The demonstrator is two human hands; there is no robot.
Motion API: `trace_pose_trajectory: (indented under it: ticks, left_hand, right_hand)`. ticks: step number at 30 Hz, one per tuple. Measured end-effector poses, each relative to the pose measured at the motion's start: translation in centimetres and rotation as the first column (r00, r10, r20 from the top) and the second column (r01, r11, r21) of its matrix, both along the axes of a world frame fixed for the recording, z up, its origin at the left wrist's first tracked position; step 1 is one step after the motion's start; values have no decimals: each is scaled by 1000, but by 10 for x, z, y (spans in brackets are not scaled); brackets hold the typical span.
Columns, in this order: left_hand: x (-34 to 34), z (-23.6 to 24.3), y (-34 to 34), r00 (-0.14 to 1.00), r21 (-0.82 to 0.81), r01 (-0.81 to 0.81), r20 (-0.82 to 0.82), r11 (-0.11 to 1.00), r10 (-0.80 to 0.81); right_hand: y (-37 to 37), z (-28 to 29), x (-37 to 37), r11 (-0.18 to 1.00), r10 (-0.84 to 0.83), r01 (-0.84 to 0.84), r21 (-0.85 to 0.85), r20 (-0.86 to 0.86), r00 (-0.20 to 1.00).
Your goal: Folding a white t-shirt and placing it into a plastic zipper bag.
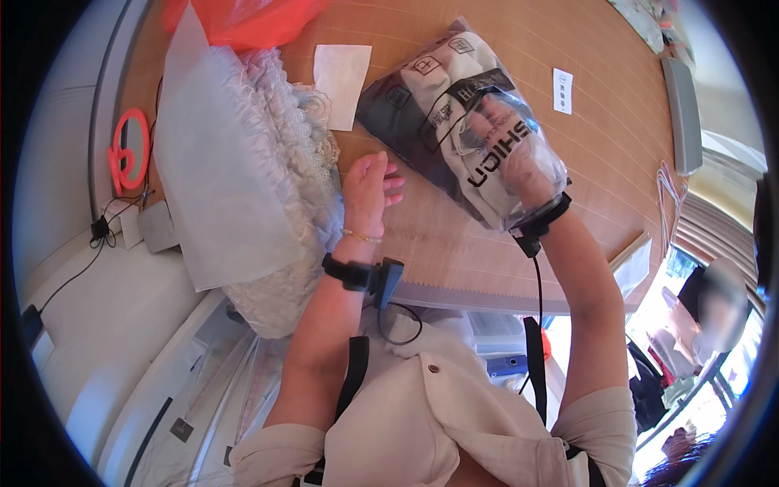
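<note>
A clear printed plastic bag (459,154) with folded dark and white cloth inside lies slanted on the wooden table (617,122). My right hand (523,166) is inside its near end, seen through the film. Its fingers look stretched out over the cloth, partly masked by print and glare. My left hand (375,191) is held apart from the bag, to its left, fingers loosely bent and spaced, with nothing in them. Just left of that hand lies a pile of white, lace-edged ruffled fabric (284,122), partly covered by a whitish translucent sheet (219,178).
A white paper slip (342,85) lies beyond my left hand, and a small printed card (562,90) right of the bag. A red plastic bag (251,20) sits at the far left. Orange-red scissors (130,154) are at the left edge. A cable (540,300) hangs from my right wrist.
</note>
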State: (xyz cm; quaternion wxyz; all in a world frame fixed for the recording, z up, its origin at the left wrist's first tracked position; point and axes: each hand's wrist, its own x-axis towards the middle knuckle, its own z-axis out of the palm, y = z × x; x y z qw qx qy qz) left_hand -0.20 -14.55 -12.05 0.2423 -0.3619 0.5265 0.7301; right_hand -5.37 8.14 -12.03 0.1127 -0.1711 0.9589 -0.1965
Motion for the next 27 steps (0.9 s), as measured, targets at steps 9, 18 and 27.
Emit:
trace_pose_trajectory:
  ticks: [9,18,27]
  left_hand:
    - [-1,-31,12,980,166,-46,-182,985,76]
    - [-7,-35,2,986,262,-86,-113,961,119]
    - [-16,-51,6,988,218,-151,4,964,154]
  right_hand:
    - [-16,12,-14,991,-46,26,-132,-154,987]
    - [-19,22,-23,995,-23,14,-97,-101,995]
    - [-27,26,-21,1000,-15,14,7,15,1000]
